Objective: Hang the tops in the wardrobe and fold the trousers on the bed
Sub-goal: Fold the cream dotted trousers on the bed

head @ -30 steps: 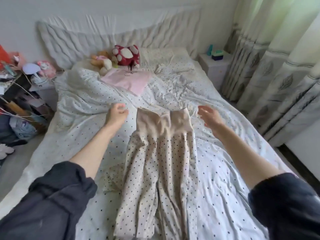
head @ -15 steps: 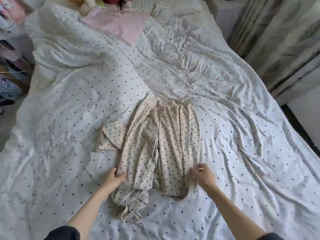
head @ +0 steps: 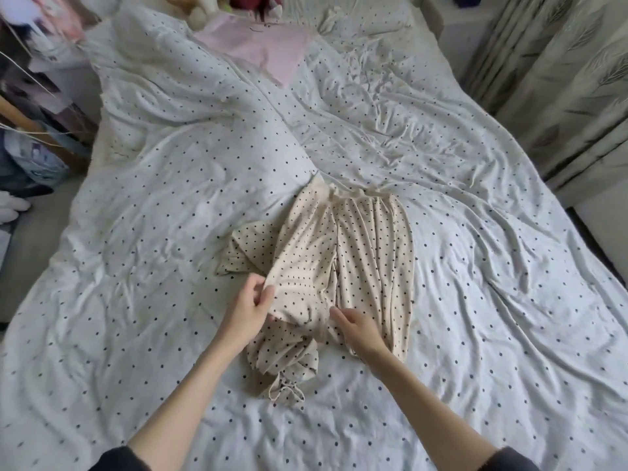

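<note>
Cream trousers with dark dots (head: 367, 253) lie waist-away on the dotted white bed cover (head: 163, 205). Their left leg is bunched and lifted. My left hand (head: 249, 309) pinches the outer edge of that left leg between thumb and fingers. My right hand (head: 356, 329) lies on the cloth between the two legs with its fingers reaching under the raised fold; whether it grips is unclear. The cuff ties trail at the near end (head: 285, 392). A pink top (head: 261, 45) lies flat near the head of the bed.
Soft toys (head: 204, 8) sit at the top edge by the pillows. Cluttered shelves and bags (head: 30, 130) crowd the left side of the bed. Patterned curtains (head: 564, 83) hang on the right, with a white bedside cabinet (head: 465, 25) beyond.
Both hands came down from the waistband to the trouser legs. Since half a second ago my left hand has lifted the left leg's edge and my right hand moved left to the middle.
</note>
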`<state>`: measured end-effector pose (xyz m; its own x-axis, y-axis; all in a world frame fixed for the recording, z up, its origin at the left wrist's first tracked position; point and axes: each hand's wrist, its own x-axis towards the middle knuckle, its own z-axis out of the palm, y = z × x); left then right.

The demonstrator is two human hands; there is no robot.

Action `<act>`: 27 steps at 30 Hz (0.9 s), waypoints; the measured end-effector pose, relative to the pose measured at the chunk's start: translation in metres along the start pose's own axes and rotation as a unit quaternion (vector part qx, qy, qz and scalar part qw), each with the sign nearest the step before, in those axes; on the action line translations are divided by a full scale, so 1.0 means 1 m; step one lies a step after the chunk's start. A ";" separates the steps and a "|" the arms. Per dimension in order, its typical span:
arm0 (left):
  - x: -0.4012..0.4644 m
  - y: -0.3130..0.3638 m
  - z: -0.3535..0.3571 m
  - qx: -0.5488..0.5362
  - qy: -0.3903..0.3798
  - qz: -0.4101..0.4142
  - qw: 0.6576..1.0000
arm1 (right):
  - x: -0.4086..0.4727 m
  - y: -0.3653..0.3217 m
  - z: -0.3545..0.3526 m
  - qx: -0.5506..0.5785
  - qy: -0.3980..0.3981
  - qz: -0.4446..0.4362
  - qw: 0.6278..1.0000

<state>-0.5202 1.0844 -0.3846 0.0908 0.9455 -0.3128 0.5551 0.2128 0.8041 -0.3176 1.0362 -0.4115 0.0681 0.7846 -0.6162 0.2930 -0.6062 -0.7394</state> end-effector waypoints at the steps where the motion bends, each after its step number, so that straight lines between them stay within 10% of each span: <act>1: -0.002 0.006 -0.002 0.000 -0.005 0.016 1.000 | 0.000 -0.003 0.006 0.054 -0.029 0.030 0.998; 17: 0.001 0.052 -0.026 -0.101 0.029 0.003 0.994 | 0.004 -0.010 0.027 0.356 -0.107 0.134 0.919; 27: -0.017 0.003 -0.047 -0.158 -0.119 -0.188 0.962 | -0.028 -0.019 0.045 0.252 -0.136 0.035 0.958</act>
<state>-0.5585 1.0806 -0.3531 0.1400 0.7123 -0.6877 0.3091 0.6284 0.7138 -0.3680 1.0201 -0.3920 -0.1999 0.7181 -0.6666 -0.2051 -0.6959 -0.6882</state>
